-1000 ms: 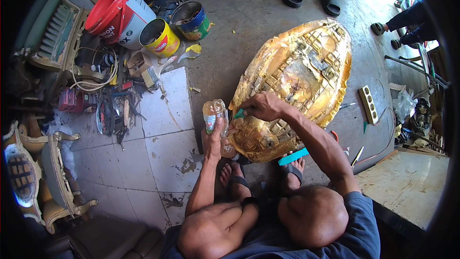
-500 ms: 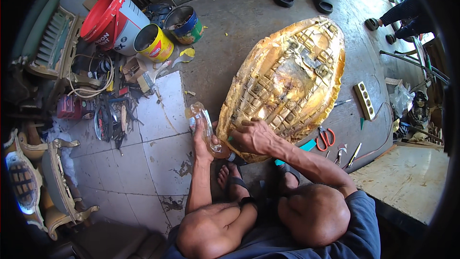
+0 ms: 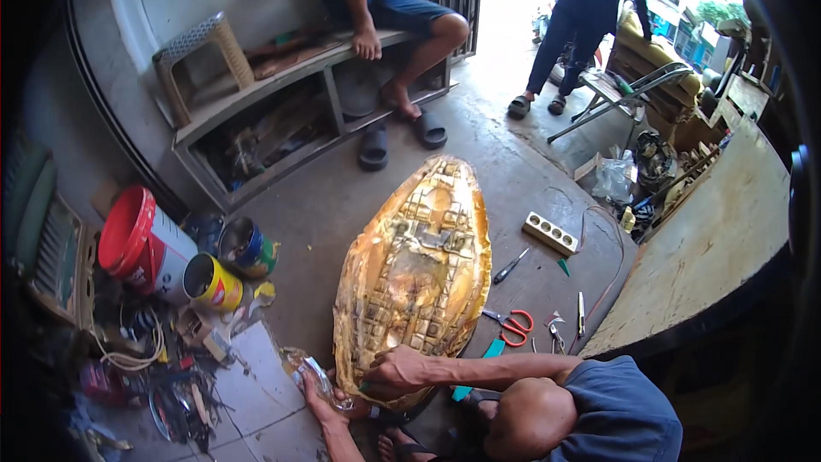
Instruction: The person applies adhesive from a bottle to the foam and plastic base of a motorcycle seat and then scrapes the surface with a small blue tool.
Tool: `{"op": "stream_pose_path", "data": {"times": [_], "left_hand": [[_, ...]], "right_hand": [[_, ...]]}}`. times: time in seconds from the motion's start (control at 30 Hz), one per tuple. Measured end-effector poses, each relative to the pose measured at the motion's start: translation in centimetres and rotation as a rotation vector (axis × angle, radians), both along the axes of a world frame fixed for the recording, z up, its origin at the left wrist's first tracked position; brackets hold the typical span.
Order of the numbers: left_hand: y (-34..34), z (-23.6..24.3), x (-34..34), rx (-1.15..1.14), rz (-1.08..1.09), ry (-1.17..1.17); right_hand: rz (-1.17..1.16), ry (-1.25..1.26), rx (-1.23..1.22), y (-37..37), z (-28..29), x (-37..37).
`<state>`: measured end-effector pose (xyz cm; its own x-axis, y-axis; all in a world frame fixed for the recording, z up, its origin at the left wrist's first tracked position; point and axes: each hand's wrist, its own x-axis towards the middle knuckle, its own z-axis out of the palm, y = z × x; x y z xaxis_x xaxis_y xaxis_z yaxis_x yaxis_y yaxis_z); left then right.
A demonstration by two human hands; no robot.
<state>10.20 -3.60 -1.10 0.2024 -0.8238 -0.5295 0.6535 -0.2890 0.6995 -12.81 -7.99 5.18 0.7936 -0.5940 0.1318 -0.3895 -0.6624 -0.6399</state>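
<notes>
My left hand [image 3: 323, 402] is wrapped round a clear plastic bottle [image 3: 298, 364], which lies tilted beside the near left edge of a large oval piece. That piece [image 3: 417, 278] is yellow-brown and glossy, pointed at its far end, with raised squares in a grid and a rough rim. My right hand [image 3: 398, 371] is closed over its near end, with the forearm coming across from the right. A bit of green shows under the right fingers, but what they hold is mostly hidden.
Right of the piece lie red-handled scissors [image 3: 516, 328], a green strip [image 3: 494, 348], a screwdriver-like tool [image 3: 510, 266], pliers [image 3: 557, 338] and a power strip [image 3: 550, 233]. Buckets [image 3: 162, 248] and clutter stand left. One person sits on a bench [image 3: 291, 77]; another stands at the doorway.
My view has tilted up, so the bench, the seated person and the standing person show more fully. Both hands remain at the near end of the piece, the left still round the bottle.
</notes>
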Motion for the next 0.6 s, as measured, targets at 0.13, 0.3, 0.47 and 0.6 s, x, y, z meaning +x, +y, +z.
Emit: {"op": "stream_pose_path", "data": {"times": [0.13, 0.3, 0.47, 0.6], "left_hand": [[-2.1, 0.0, -0.1, -0.011, 0.007, -0.083], [-3.4, -0.3, 2.9, -0.069, 0.013, -0.119], [-4.3, 0.0, 0.6, 0.019, -0.042, -0.102], [-1.8, 7.7, 3.7, -0.064, 0.232, -0.069]], "right_hand": [[-0.509, -0.176, -0.002, -2.5, 0.8, -6.0], [-1.323, -0.453, -0.433, -9.8, 11.5, -17.3], [-1.496, -0.859, -0.181, -15.2, 21.5, -32.3], [-1.078, -0.594, -0.082, -12.6, 21.1, -21.5]]}}
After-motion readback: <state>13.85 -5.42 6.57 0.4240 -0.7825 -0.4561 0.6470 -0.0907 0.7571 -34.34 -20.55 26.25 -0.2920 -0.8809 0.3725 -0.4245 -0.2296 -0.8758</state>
